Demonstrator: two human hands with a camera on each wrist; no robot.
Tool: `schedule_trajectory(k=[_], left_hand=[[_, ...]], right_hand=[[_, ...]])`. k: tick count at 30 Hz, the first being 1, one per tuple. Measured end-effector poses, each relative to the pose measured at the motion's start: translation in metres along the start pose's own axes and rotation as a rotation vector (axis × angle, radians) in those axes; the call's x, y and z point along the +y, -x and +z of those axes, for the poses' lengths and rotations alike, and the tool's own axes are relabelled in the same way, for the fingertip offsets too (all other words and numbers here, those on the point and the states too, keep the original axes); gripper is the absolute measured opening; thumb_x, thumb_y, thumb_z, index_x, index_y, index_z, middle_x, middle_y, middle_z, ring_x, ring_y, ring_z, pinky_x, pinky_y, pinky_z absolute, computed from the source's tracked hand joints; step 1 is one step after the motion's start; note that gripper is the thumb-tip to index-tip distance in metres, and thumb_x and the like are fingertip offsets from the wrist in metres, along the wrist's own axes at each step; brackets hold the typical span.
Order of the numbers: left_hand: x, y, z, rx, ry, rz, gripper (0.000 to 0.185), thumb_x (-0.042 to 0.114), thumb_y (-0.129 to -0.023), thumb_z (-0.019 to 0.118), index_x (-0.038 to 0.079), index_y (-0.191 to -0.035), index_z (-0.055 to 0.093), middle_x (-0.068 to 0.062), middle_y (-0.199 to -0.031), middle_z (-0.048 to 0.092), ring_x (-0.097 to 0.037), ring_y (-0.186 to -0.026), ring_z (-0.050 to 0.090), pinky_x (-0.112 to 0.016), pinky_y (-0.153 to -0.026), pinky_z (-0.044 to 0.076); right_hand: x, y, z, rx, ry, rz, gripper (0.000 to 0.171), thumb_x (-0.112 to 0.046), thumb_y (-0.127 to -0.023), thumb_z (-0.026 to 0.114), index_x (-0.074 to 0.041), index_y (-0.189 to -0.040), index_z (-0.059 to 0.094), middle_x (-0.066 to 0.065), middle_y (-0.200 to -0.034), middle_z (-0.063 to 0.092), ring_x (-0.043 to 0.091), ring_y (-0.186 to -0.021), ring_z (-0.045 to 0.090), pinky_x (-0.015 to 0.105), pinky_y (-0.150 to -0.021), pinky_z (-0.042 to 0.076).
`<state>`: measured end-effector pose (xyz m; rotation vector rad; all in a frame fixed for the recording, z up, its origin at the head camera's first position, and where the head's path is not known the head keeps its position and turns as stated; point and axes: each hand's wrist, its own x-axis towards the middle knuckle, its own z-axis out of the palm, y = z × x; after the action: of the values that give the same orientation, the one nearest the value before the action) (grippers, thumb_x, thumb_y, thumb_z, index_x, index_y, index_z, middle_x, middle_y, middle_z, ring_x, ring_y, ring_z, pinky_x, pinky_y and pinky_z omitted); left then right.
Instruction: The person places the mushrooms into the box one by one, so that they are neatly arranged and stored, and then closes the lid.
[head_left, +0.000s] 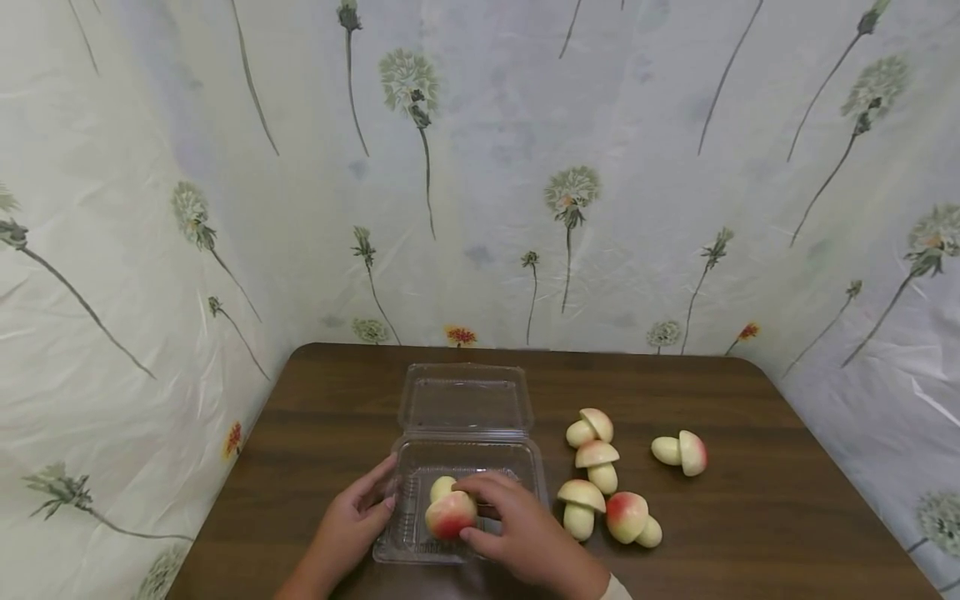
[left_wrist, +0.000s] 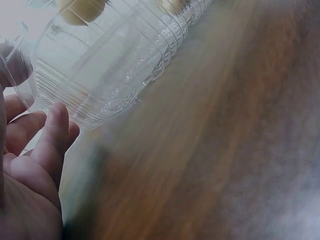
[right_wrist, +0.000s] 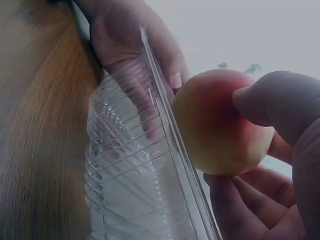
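**Clear plastic, one mushroom going in**

Clear plastic under both my hands — the clamshell container (head_left: 525, 467) lies open on the brown wooden table (head_left: 750, 533), its lid (head_left: 465, 398) folded flat behind the tray. My right hand (head_left: 525, 537) is curled round a toy mushroom (head_left: 450, 510), thumb and fingers pinching its red-and-cream cap, and holds it inside the tray toward the left half; the pale stem points away from me. In the right wrist view the cap (right_wrist: 220, 122) sits just beside the tray's rim, my thumb (right_wrist: 277, 105) pressed on it.

My left hand (head_left: 348, 525) rests against the tray's left wall — fingers loosely bent, touching the ribbed plastic (left_wrist: 105, 75), the thumb on the rim.

To the right of the container, on the bare wood, lie five more toy mushrooms: a cluster of four (head_left: 596, 479) just beside the tray, and one (head_left: 681, 451) set apart, further right, on its side. Behind the table hangs a pale sheet printed with dandelions (head_left: 480, 167).
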<state>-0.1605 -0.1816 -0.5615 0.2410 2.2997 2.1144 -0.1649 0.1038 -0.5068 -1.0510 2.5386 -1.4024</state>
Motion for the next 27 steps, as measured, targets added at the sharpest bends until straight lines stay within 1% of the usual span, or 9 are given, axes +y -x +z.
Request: schedule_trajectory(k=[5, 14, 21, 27], left_hand=[[0.0, -0.001, 0.0, 0.004, 0.0, -0.007, 0.056, -0.001, -0.1, 0.065, 0.01, -0.153, 0.053, -0.012, -0.16, 0.049, -0.031, -0.137, 0.056, -0.017, -0.099, 0.052], [0.0, -0.001, 0.001, 0.011, -0.007, 0.0, 0.056, -0.002, -0.1, 0.066, 0.009, -0.153, 0.054, -0.012, -0.16, 0.049, -0.031, -0.135, 0.057, -0.018, -0.098, 0.053], [-0.004, 0.0, 0.002, 0.005, 0.001, 0.006, 0.055, 0.0, -0.099, 0.067, 0.008, -0.152, 0.054, -0.013, -0.161, 0.048, -0.027, -0.133, 0.059, -0.018, -0.097, 0.053], [-0.003, 0.0, 0.001, 0.013, 0.0, 0.012, 0.054, 0.001, -0.099, 0.068, 0.007, -0.152, 0.055, -0.012, -0.161, 0.048, -0.029, -0.135, 0.058, -0.018, -0.1, 0.052]], right_hand=[[0.0, -0.003, 0.002, -0.024, -0.007, 0.01, 0.044, -0.018, -0.095, 0.078, -0.016, -0.137, 0.063, -0.004, -0.137, 0.06, 0.013, -0.125, 0.06, 0.029, -0.102, 0.055], [-0.002, -0.009, 0.004, -0.049, 0.017, 0.03, 0.043, -0.017, -0.095, 0.078, -0.016, -0.135, 0.065, -0.003, -0.136, 0.062, 0.012, -0.124, 0.059, 0.027, -0.102, 0.055], [0.0, -0.011, 0.008, -0.076, 0.144, 0.024, 0.041, -0.021, -0.094, 0.078, -0.015, -0.133, 0.067, -0.004, -0.133, 0.066, 0.012, -0.121, 0.06, 0.028, -0.099, 0.056], [0.001, -0.016, 0.009, -0.097, 0.156, 0.017, 0.041, -0.022, -0.094, 0.078, -0.016, -0.133, 0.068, -0.003, -0.132, 0.067, 0.011, -0.119, 0.061, 0.029, -0.098, 0.056]])
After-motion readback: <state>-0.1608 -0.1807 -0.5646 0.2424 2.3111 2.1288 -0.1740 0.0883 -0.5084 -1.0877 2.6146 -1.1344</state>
